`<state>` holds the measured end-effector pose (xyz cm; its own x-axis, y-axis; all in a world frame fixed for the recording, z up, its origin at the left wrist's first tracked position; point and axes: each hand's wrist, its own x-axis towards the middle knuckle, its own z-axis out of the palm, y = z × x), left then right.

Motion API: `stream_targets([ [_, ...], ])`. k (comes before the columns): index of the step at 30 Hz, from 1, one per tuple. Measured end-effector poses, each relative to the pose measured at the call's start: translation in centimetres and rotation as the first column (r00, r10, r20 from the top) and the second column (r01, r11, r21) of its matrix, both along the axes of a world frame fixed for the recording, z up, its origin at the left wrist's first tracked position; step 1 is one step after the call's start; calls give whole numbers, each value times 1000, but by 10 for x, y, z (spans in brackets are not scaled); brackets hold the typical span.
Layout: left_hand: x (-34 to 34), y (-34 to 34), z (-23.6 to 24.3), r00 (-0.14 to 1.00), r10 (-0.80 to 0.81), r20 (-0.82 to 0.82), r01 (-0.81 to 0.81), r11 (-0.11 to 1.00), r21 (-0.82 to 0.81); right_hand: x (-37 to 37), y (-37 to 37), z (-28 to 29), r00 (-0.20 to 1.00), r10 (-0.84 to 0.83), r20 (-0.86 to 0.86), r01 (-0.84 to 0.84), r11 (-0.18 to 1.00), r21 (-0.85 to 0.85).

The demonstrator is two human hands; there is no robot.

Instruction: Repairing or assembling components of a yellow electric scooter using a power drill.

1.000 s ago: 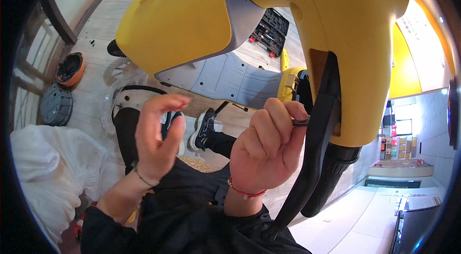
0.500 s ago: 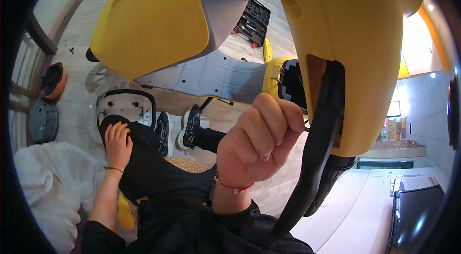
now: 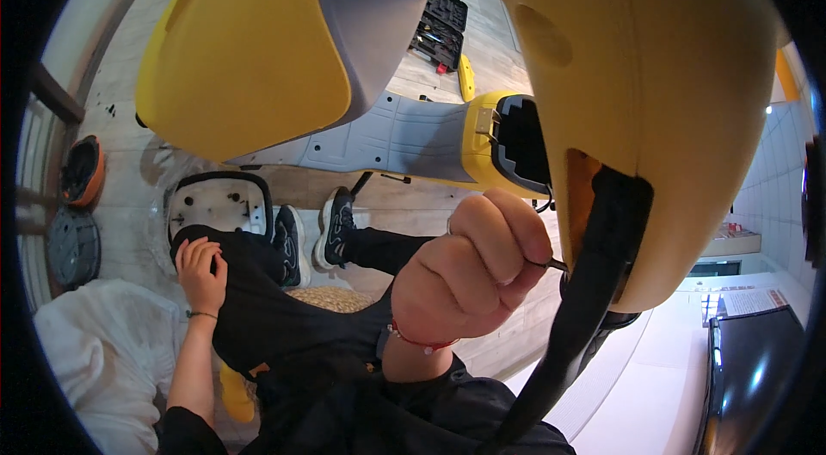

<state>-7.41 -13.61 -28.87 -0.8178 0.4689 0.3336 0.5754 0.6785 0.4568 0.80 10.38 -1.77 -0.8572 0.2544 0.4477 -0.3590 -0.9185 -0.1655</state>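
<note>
Lowered left hand [image 3: 202, 272]; thin dark rod [image 3: 558, 265]

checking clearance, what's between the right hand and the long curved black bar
Head view: a thin dark rod-like piece, pinched in the right hand, points toward the long curved black bar; contact is unclear.

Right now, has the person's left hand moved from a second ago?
Yes, leftward and down: then raised in front of the left sneaker, the left hand now rests on the black-trousered left leg, left of that sneaker.
</note>
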Motion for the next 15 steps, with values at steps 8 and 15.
stream_targets([
  [8, -1, -2, -1, 1000, -6, -23, 6, 1000, 5, 1, 1, -2, 993, 96, -69, -98, 995, -25],
  [15, -3, 2, -4, 1000, -9, -10, 9, 1000, 27, -1, -4, 0, 998, 10, -66, -16, 995, -95],
])
